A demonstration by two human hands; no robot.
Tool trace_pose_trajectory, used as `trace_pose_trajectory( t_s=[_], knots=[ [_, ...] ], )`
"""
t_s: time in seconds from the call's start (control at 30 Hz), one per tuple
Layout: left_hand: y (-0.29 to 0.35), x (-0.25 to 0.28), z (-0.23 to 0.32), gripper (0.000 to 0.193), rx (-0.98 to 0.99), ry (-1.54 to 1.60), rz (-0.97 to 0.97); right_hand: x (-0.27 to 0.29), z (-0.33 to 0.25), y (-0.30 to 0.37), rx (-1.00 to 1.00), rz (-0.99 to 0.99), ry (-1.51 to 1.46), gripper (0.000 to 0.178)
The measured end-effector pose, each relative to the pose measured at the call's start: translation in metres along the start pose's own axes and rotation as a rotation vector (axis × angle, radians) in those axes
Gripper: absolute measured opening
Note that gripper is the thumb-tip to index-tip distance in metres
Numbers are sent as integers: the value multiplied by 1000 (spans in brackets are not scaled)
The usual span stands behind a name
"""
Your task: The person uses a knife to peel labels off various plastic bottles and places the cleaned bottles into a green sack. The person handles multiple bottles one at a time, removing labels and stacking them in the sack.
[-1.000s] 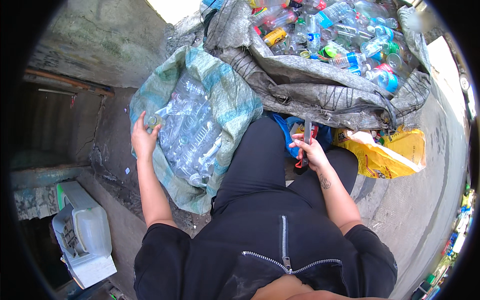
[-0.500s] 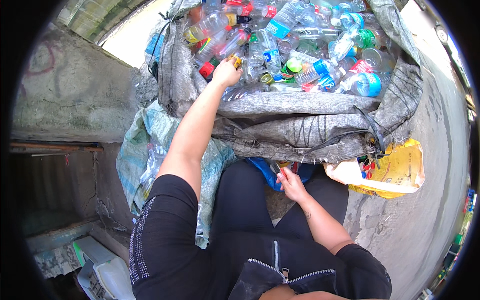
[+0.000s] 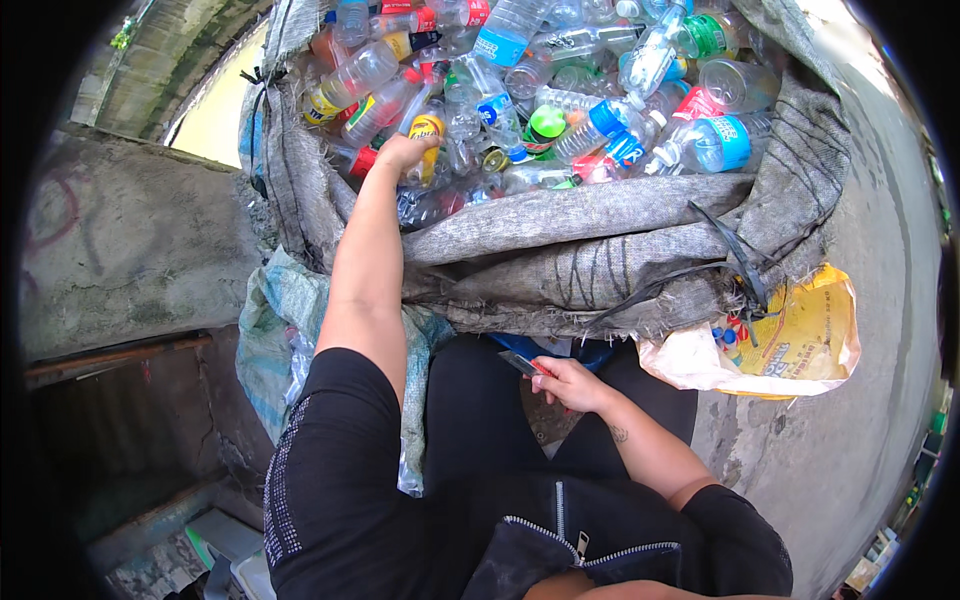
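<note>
My left hand point(image 3: 405, 155) reaches into a large grey woven sack and is closed on a plastic bottle point(image 3: 426, 132) with a yellow label. Part of that bottle is hidden among its neighbours. Low between my knees, my right hand point(image 3: 570, 382) grips a knife point(image 3: 520, 364) by its red handle, the flat blade pointing left. The sack point(image 3: 600, 215) has a thick rolled rim and is heaped with clear plastic bottles bearing blue, red and green labels, such as a blue-labelled bottle point(image 3: 715, 145) at the right.
A yellow-and-white bag point(image 3: 800, 345) holding small coloured caps stands at the right. A pale green woven sack point(image 3: 275, 315) with clear plastic in it is beside my left arm. Something blue point(image 3: 597, 353) lies under the sack's rim. A concrete wall point(image 3: 140, 230) rises at the left.
My left hand has closed around the yellow-labelled bottle, now more exposed. My right hand has come back and left with the knife, whose blade now shows clearly. The whole view has shifted slightly.
</note>
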State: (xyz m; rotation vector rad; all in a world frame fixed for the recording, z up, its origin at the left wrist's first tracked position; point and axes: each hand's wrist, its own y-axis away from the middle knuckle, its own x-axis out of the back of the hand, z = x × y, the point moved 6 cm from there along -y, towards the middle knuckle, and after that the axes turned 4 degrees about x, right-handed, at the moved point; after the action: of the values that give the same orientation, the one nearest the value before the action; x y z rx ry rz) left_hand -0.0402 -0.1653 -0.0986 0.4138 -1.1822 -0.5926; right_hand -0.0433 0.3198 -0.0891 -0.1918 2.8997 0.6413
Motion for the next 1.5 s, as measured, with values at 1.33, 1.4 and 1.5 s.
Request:
trace_pose_trajectory(
  t_s=[1.33, 1.4, 1.5],
  knots=[
    [528, -41, -15, 50, -1001, 1358, 3, -90, -263, 188, 687, 742, 693, 20],
    [531, -41, -17, 55, -998, 1286, 74, -94, -265, 189, 702, 761, 713, 19],
    [533, -37, -22, 56, -1030, 1157, 268, -97, -266, 188, 714, 782, 759, 19]
  ],
)
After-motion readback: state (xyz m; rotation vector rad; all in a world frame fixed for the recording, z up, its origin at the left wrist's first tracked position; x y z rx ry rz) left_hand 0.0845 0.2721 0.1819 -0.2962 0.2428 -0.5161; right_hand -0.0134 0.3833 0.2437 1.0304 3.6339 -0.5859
